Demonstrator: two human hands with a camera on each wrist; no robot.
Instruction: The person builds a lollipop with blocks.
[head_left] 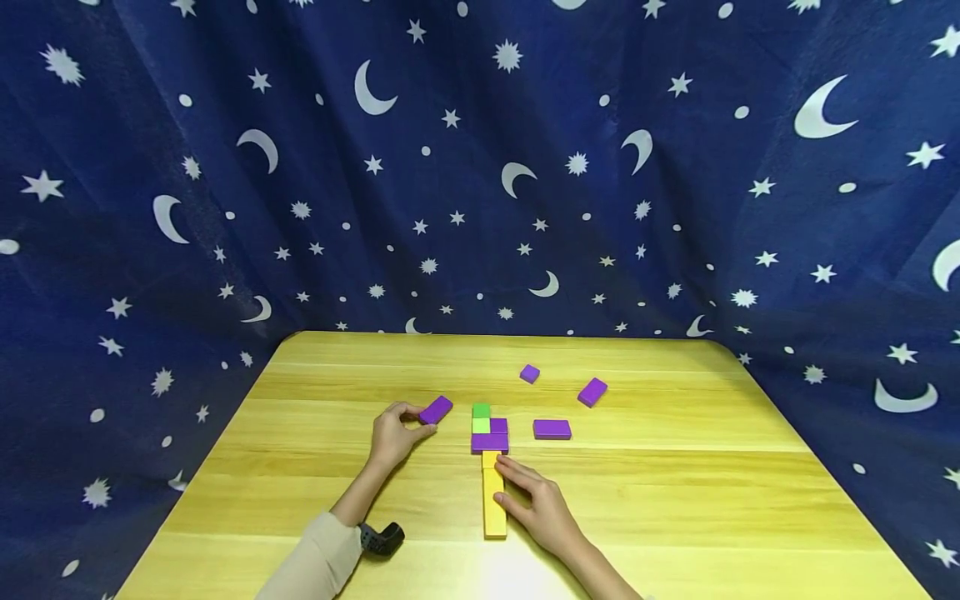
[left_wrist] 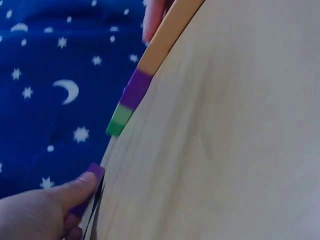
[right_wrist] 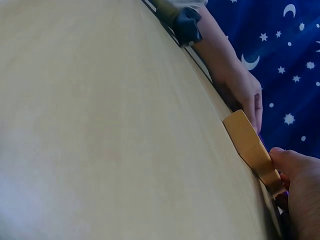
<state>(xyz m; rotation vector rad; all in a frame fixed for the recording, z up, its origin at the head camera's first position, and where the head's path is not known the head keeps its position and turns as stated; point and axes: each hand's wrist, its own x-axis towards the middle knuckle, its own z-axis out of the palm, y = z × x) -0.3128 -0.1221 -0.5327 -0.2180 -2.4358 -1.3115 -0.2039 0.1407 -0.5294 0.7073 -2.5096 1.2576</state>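
you see purple blocks (head_left: 552, 429) on your pale yellow wooden table (head_left: 675, 483), a long yellow block (head_left: 492, 500) below a purple block (head_left: 490, 442), then light green (head_left: 481, 425) and green (head_left: 481, 410) squares, a navy curtain (head_left: 225, 167) patterned with white moons and stars

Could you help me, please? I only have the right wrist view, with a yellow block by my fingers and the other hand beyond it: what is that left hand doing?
Observer: The left hand pinches a purple block that lies on the table.
Operator: Thank you. What lies past the far end of the yellow block?
Observer: The yellow block meets a purple piece, with light green and dark green squares beyond.
Operator: Are any blocks loose elsewhere?
Observer: Three purple ones lie apart, to the right of and beyond the cluster; the nearest is a flat rectangle.
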